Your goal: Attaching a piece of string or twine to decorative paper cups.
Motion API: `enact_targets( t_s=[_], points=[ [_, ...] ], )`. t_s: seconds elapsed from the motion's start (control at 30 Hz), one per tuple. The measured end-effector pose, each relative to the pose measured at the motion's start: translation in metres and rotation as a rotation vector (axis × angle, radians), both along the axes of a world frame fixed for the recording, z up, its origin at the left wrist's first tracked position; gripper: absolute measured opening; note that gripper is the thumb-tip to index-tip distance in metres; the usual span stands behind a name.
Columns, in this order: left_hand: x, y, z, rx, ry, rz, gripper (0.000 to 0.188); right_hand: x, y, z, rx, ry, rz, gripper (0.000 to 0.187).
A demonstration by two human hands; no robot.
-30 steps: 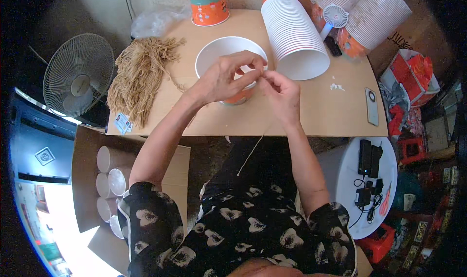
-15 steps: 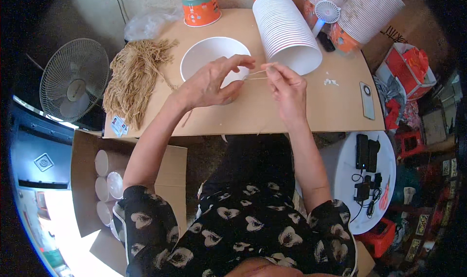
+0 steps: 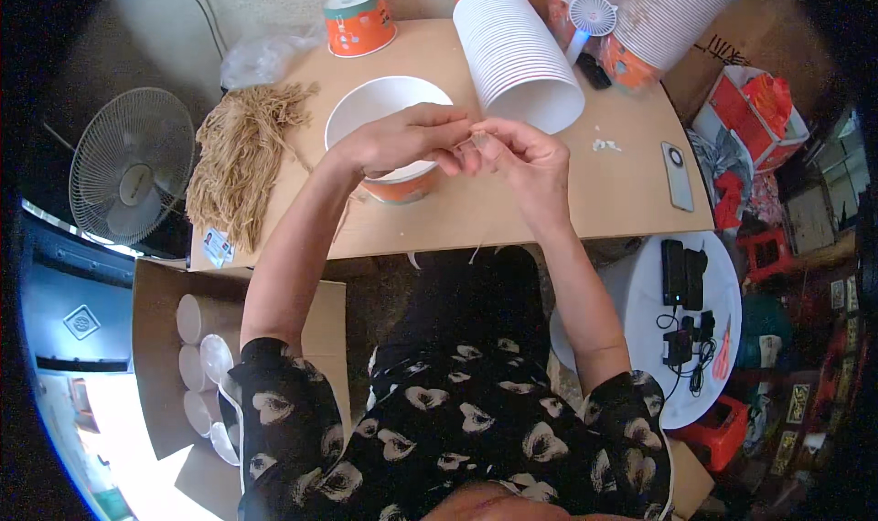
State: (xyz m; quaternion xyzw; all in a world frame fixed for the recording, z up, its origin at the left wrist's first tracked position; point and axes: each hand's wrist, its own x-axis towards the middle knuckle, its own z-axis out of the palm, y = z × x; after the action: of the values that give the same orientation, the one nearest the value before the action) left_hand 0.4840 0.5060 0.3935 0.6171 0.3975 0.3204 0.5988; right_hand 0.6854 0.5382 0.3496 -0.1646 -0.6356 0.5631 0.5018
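Note:
Above the front of the table, my left hand [image 3: 407, 143] and my right hand [image 3: 529, 166] meet fingertip to fingertip. Both pinch a thin beige string, mostly hidden between the fingers; a loose end hangs below each hand. Under my left hand stands a paper tub [image 3: 352, 109], white inside and orange outside, partly covered by that hand and wrist. A bundle of tan strings [image 3: 240, 160] lies to the left of the tub. Behind my right hand, a long stack of nested white paper tubs [image 3: 517, 59] rests on its side, its mouth facing me.
An orange and green tub [image 3: 359, 22] stands at the back, beside a clear plastic bag [image 3: 265, 59]. Wrapped tub stacks [image 3: 672, 18] and a small handheld fan [image 3: 593, 16] are back right. A phone [image 3: 678, 178] lies at the right edge. A cardboard box [image 3: 165, 338] holds tubs lower left.
My hands have come together; the string that was stretched between them is now bunched at the fingertips. My left fingers have closed in toward the right. The whole view has shifted slightly.

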Motion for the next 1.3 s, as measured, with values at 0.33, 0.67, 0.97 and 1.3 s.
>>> enact_targets(
  t_s=[0.33, 0.67, 0.97, 1.3],
  points=[
    [0.013, -0.006, -0.006, 0.11, 0.081, 0.175, 0.022, 0.018, -0.002, -0.008, -0.11, -0.035, -0.094, 0.015],
    [0.02, -0.009, -0.002, 0.152, 0.203, 0.238, 0.021, 0.04, 0.01, 0.011, -0.123, -0.274, -0.003, 0.026],
    [0.015, -0.006, -0.004, 0.146, 0.167, 0.17, 0.025, 0.042, 0.011, 0.006, 0.048, -0.317, -0.05, 0.016],
    [0.011, -0.009, -0.005, 0.098, -0.021, 0.187, 0.021, 0.035, 0.008, 0.001, 0.057, -0.187, -0.149, 0.011]
  ],
)
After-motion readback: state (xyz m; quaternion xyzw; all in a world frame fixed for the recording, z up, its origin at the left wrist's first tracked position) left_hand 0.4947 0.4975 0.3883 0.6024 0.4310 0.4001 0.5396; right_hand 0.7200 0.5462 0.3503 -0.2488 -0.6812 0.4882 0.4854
